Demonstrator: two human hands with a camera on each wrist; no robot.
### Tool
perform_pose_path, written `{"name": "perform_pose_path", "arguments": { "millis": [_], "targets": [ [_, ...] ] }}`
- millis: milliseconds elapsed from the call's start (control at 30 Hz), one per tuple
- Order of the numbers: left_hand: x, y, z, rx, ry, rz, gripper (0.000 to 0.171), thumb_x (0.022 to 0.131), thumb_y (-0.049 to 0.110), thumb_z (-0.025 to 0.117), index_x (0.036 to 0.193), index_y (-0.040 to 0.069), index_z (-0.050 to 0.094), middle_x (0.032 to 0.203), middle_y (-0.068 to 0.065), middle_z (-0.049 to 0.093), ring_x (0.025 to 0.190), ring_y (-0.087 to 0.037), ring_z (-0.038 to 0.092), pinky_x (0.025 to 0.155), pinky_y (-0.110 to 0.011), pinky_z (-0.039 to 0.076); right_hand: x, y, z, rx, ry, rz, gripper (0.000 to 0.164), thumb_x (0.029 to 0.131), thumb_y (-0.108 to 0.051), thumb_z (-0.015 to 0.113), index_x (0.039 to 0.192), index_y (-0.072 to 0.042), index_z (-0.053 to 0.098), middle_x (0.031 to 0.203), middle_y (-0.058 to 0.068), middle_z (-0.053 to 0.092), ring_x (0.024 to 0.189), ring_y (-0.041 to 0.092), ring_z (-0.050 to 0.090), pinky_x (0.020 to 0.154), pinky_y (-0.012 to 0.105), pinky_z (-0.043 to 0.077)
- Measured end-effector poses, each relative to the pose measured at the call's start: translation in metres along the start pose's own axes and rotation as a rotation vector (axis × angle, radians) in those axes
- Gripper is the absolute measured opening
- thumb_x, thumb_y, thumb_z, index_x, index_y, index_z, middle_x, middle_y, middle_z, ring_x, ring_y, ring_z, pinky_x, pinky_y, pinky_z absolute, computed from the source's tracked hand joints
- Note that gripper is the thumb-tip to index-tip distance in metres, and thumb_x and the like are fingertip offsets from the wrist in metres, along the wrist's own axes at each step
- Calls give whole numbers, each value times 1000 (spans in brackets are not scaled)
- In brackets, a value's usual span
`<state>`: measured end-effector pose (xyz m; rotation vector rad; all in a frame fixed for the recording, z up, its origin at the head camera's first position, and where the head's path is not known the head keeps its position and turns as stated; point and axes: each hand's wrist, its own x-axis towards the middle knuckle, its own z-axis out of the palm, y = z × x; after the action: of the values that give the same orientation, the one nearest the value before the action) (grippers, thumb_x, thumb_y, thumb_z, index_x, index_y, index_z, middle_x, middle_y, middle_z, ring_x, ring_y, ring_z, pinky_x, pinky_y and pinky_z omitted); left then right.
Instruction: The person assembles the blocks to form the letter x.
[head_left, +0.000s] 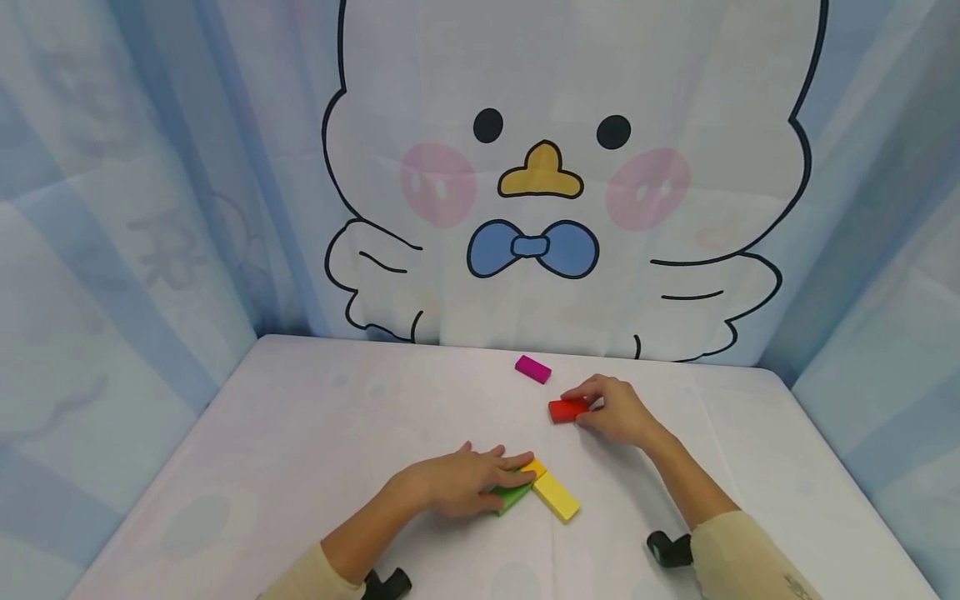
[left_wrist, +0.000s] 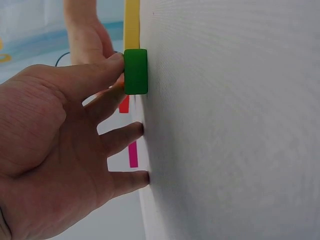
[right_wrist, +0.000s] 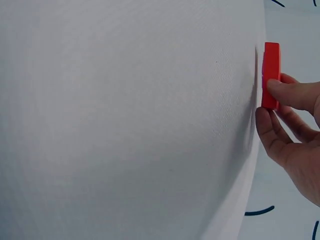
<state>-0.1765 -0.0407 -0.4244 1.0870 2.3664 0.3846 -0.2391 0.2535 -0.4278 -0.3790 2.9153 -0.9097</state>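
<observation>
Beige sleeves (head_left: 750,557) edge the frame's bottom. Right of lower centre, the right grip (head_left: 617,412) pinches a red block (head_left: 564,411), which extends leftward, long axis near level; below and left, the left grip (head_left: 459,482) lies spread, touching a green block (head_left: 513,498) beside a slanting yellow block (head_left: 556,498).

Before you: red block (head_left: 562,412), green block (left_wrist: 136,71), orange block (head_left: 536,467), yellow block (head_left: 556,497), magenta block (head_left: 533,369), each plain; your sleeves (head_left: 750,557), beige; tabletop (head_left: 315,408), whitish with faint grey spots; curtain (head_left: 127,217), pale blue, printed with a black-outlined white character (head_left: 547,75), pink cheeks (head_left: 437,200), blue bow tie (head_left: 573,250)
</observation>
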Motion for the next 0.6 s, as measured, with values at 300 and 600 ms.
{"name": "perform_pose_path", "arguments": {
  "millis": [300,600],
  "targets": [
    [1,1,0,2,-7,-12,61,104,30,63,159,44,39,170,22,25,159,-25,30,124,-67,25,-8,-3,-3,29,-52,-27,35,90,-2,77,120,-18,79,115,4,71,106,23,63,85,36,62],
    [2,2,0,-16,-10,-26,61,104,30,64,158,44,41,169,23,27,159,-24,30,123,-68,25,-13,-2,-4,54,-130,-55,34,90,-2,77,119,-20,80,114,1,71,109,21,63,87,35,62]
  ]
}}
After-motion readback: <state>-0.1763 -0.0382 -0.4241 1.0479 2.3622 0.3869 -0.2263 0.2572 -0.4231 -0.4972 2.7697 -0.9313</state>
